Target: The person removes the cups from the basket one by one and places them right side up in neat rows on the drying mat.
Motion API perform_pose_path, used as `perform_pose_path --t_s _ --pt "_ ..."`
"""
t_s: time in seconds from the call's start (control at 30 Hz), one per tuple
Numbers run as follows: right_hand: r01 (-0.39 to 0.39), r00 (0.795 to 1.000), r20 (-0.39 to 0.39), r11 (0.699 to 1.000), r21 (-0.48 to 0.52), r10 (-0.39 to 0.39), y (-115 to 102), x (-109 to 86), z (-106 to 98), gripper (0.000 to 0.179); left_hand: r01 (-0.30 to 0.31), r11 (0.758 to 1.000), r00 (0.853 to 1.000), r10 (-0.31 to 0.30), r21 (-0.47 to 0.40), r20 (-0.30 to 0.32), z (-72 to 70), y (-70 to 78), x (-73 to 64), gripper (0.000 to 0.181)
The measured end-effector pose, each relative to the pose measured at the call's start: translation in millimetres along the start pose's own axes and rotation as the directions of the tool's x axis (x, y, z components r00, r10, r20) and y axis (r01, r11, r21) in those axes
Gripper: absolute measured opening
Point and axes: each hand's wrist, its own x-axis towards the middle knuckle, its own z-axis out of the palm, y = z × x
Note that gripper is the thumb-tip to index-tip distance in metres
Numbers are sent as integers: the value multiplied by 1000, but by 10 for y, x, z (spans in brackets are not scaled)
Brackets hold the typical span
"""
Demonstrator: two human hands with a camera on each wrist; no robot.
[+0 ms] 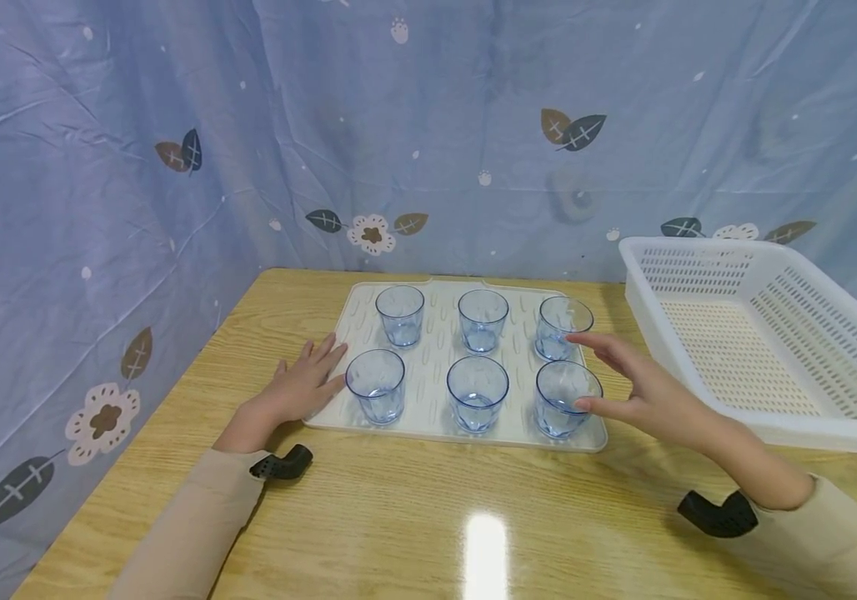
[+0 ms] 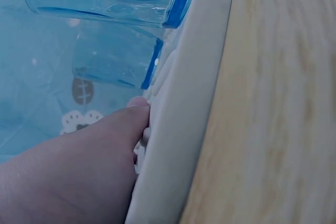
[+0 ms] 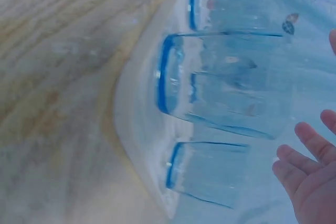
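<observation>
Several clear blue-tinted glasses stand upright in two rows on a white draining mat (image 1: 428, 392). My left hand (image 1: 301, 385) lies with fingers spread over the mat's left edge, beside the front left glass (image 1: 378, 400); its thumb is close to that glass. At the right end, my right hand (image 1: 657, 396) is held with thumb and fingers apart, near the front right glass (image 1: 562, 417) and the back right glass (image 1: 558, 337). Seen from the right wrist, the fingers (image 3: 310, 148) are spread beside the glasses and hold nothing. Whether a fingertip touches glass, I cannot tell.
A white perforated plastic basket (image 1: 669, 350) stands to the right of the mat on the wooden table (image 1: 368, 508). Behind and to the left hangs a blue patterned curtain (image 1: 473, 125). Two more glasses, a front middle glass (image 1: 477, 412) and a back middle glass (image 1: 482, 333), stand between the hands.
</observation>
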Motion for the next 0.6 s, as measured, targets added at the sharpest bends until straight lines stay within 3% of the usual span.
perform_pose_path --t_s 0.23,0.6 --pt "8 999 -39 964 -266 -19 -140 -10 -123 80 4 999 1000 -3 -32 27 -20 -46 4 66" --pt "58 984 -122 882 -468 -129 12 -92 -491 82 -11 996 1000 14 -93 27 -208 -138 -70 68"
